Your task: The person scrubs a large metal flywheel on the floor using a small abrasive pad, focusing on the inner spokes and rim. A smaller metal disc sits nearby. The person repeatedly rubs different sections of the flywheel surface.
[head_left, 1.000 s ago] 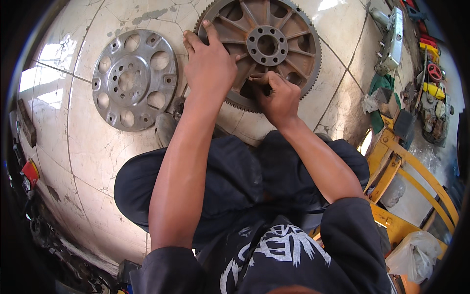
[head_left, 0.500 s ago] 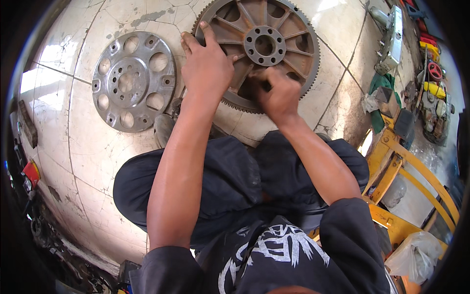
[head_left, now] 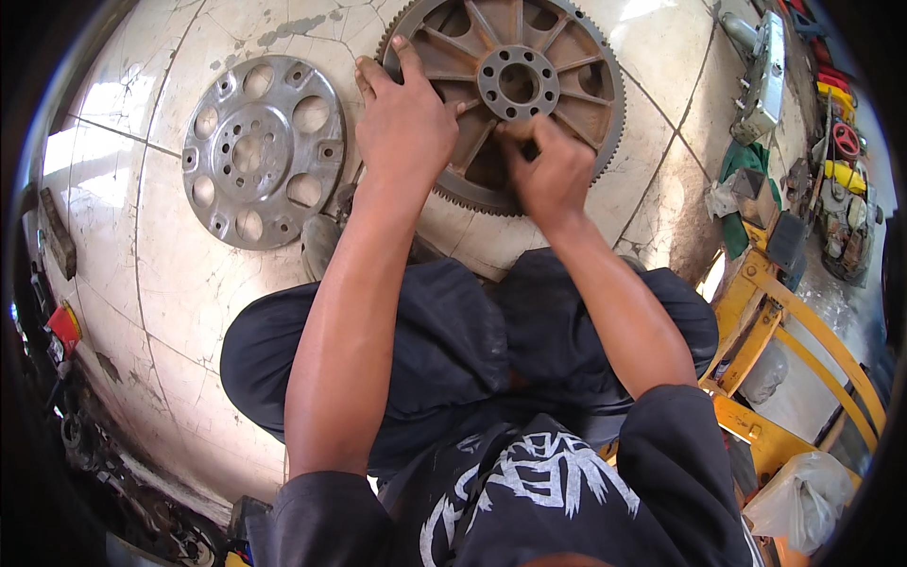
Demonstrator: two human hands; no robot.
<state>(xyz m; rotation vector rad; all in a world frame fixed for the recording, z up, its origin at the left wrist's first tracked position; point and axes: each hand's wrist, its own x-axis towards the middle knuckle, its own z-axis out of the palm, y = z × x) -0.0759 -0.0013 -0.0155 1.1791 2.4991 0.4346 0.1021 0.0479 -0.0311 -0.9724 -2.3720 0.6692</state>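
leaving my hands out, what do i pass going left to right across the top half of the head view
Long brown block → flat silver disc with holes → toothed wheel → long silver metal part → red round handwheel.

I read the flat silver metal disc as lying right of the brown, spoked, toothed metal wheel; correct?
No, the side is wrong: the head view shows the flat silver metal disc lying left of the brown, spoked, toothed metal wheel.

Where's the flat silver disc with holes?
In the head view, the silver disc lies on the tiled floor at upper left, left of the left hand and toothed flywheel.
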